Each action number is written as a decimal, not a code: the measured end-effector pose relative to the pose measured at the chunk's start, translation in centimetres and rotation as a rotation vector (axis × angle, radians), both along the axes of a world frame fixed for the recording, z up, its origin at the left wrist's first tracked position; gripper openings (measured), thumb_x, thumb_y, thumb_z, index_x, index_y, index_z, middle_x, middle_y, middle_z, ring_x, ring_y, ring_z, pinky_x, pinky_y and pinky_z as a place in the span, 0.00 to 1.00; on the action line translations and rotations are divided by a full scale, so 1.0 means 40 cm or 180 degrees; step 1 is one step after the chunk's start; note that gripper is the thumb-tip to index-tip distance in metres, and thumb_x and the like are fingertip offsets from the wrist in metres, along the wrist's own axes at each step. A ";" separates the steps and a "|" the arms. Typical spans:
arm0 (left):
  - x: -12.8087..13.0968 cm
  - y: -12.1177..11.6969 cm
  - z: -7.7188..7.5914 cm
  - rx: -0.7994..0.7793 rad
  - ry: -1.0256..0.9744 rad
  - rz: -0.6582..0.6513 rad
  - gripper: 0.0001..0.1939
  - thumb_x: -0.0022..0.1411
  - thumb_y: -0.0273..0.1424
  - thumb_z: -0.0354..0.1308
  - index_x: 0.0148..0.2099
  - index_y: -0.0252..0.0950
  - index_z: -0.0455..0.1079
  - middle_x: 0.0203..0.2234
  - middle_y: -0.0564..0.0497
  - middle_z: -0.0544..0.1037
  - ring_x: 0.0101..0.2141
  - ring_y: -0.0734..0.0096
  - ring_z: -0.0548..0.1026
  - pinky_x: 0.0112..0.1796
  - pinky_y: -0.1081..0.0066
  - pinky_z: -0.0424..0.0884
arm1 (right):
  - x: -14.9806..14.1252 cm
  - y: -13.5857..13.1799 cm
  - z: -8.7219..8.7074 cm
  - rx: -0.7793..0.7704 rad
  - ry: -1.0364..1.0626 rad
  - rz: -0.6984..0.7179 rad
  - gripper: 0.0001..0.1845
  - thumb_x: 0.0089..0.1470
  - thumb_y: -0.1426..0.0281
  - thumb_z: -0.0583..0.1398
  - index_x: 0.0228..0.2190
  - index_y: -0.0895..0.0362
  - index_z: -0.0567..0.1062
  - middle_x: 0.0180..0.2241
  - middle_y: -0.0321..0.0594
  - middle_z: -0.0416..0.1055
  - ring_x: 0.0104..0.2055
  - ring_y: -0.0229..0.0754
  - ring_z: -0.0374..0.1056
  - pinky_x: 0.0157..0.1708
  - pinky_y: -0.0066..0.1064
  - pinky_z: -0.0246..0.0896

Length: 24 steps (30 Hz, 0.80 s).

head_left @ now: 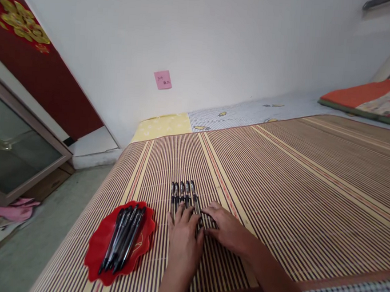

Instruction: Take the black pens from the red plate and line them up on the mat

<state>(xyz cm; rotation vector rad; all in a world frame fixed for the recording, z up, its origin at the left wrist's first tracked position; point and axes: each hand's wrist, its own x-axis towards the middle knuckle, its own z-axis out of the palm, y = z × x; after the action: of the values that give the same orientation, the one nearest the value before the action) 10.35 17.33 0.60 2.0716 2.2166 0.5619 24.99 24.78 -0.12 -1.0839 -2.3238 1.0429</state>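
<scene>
Several black pens (182,190) lie side by side in a row on the striped mat, their upper ends roughly level. My left hand (183,238) rests over the lower part of this row, fingers spread across the pens and hiding their lower ends. To the right, my right hand (226,226) lies low on the mat with its fingers apart, the fingertips at the side of the rightmost pen (194,195). Left of my hands is a red scalloped plate (99,241), holding a bundle of more black pens (125,236).
The striped mat (278,192) covers a bed against a white wall (222,45) bearing a pink note (162,79). A folded orange cloth (355,95) lies at the far right. The bed's left edge drops to a grey floor (77,204) beside a glass-paned door (11,142).
</scene>
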 end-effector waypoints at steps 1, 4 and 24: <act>-0.001 0.000 -0.002 0.0004 -0.0010 0.0011 0.16 0.63 0.23 0.55 0.51 0.41 0.75 0.59 0.47 0.74 0.66 0.47 0.59 0.63 0.33 0.48 | 0.000 0.000 0.000 -0.0003 -0.0005 0.0009 0.24 0.50 0.79 0.62 0.50 0.56 0.73 0.48 0.44 0.67 0.52 0.46 0.65 0.55 0.36 0.58; -0.004 0.002 -0.009 0.0002 -0.0039 0.0022 0.15 0.62 0.22 0.55 0.50 0.40 0.75 0.58 0.47 0.74 0.66 0.48 0.59 0.63 0.32 0.47 | 0.000 0.001 -0.003 0.0010 0.0012 0.0040 0.22 0.51 0.78 0.62 0.50 0.57 0.74 0.48 0.44 0.67 0.52 0.46 0.65 0.54 0.36 0.59; 0.000 0.000 -0.005 0.0057 0.0032 0.0060 0.17 0.64 0.26 0.56 0.53 0.45 0.75 0.61 0.45 0.70 0.67 0.44 0.55 0.62 0.32 0.49 | 0.004 0.001 -0.011 -0.0015 0.0044 0.0026 0.26 0.51 0.78 0.61 0.53 0.58 0.73 0.51 0.47 0.67 0.53 0.47 0.65 0.55 0.37 0.59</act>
<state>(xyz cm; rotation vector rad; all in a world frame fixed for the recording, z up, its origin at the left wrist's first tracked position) 10.35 17.34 0.39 2.0686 2.2471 0.5763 25.17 24.83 -0.55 -1.0665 -2.3180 1.0562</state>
